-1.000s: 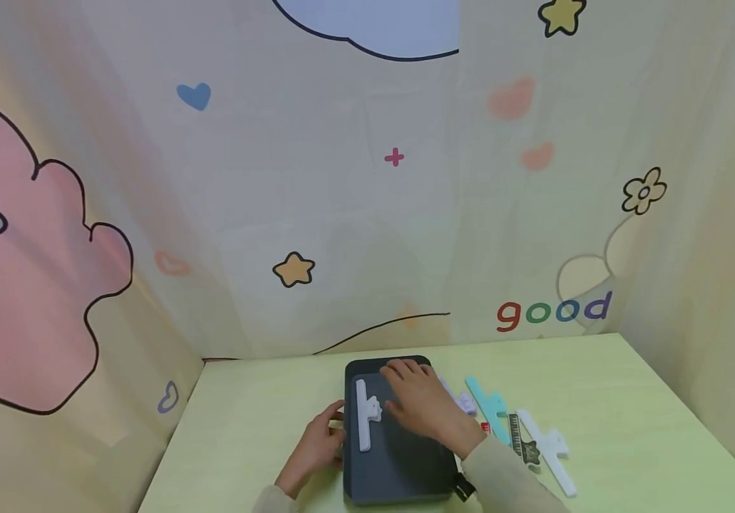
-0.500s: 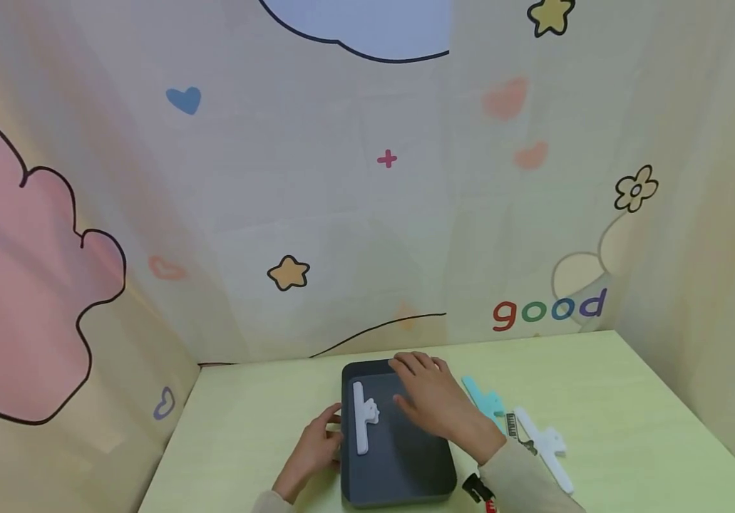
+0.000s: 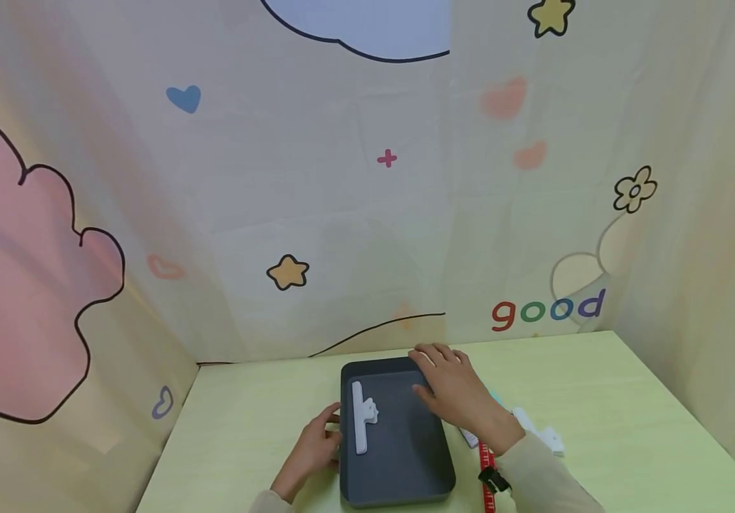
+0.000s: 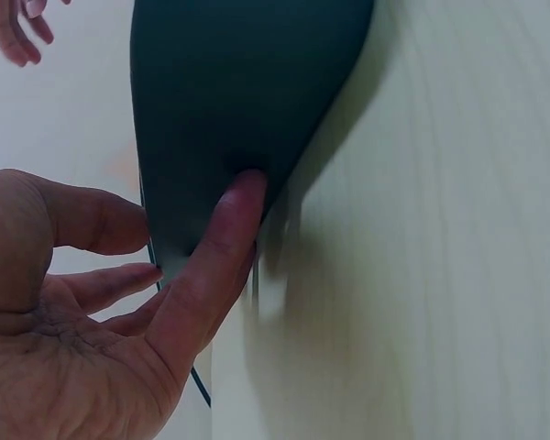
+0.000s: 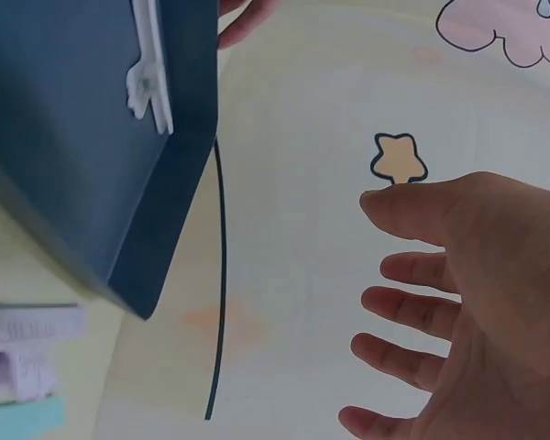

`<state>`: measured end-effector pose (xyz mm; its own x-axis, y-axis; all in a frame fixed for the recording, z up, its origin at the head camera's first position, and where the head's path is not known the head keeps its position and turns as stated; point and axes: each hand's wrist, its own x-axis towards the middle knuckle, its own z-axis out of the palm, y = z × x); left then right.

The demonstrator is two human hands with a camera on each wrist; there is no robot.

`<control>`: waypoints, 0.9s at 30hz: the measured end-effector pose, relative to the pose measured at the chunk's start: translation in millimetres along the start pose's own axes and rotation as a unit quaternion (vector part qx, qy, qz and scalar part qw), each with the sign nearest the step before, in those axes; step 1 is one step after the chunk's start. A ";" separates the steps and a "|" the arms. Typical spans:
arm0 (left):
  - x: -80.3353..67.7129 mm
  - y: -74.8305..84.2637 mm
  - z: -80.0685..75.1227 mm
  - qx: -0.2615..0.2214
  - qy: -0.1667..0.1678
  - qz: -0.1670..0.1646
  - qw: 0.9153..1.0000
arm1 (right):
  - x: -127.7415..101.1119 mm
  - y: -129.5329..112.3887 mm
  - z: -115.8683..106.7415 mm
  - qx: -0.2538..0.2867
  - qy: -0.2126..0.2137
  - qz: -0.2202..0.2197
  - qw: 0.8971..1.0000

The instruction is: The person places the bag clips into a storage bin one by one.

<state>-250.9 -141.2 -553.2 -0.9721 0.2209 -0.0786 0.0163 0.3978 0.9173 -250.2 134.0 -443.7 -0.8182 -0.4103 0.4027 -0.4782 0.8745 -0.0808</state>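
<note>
- Resting against the near-left outer wall of the dark grey tray [image 3: 399, 491], the left hand [image 3: 312, 452] touches it with a straightened thumb; the left wrist view shows the thumb tip pressed on the dark wall of the tray [image 4: 247, 92] while the other fingers [image 4: 101, 229] lie loosely bent and hold nothing.
- Hovering above the tray's far-right corner, the right hand [image 3: 460, 392] has its fingers spread and nearly straight, gripping nothing; the right wrist view shows the right hand [image 5: 467, 312] the same way, fingers fanned apart in the air, clear of the tray [image 5: 55, 137].
- A white clip [image 3: 361, 417] lies inside the tray along its left side, just beyond the left hand's fingertips and to the left of the right hand's fingers; the right wrist view catches the white clip [image 5: 151, 69] against the tray floor.
- On the pale green table [image 3: 598, 385], under and behind the right hand's palm, lie more clips: a white one [image 3: 537, 431] juts out on the little-finger side, and a pale lilac clip [image 5: 27, 344] and a teal clip [image 5: 18, 417] show beneath the wrist.
- A red strap [image 3: 485, 477] with a black buckle hangs at the right wrist.
</note>
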 end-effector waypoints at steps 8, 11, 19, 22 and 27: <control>1.9 -1.3 0.6 0.009 0.003 0.000 1.000 | -16.6 27.0 1.7 -0.033 -0.003 0.018 0.999; 0.7 -2.1 0.1 0.011 0.003 0.001 1.000 | -23.6 35.1 4.6 -0.041 -0.011 0.024 0.999; -2.8 0.8 -3.3 0.003 0.001 0.004 1.000 | -33.3 50.7 9.4 -0.042 -0.036 0.036 0.998; -3.4 1.7 -2.9 0.003 -0.001 0.003 1.000 | -37.5 58.5 12.9 -0.043 -0.053 0.030 0.997; -4.9 3.5 -0.1 0.000 -0.004 0.000 1.000 | -45.5 73.6 22.9 -0.053 -0.080 0.019 0.995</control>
<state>-246.1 -141.0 -549.5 -0.9703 0.2280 -0.0812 0.0165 0.3973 0.9175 -255.5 211.1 -488.8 -0.8792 -0.4052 0.2506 -0.4170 0.9089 0.0064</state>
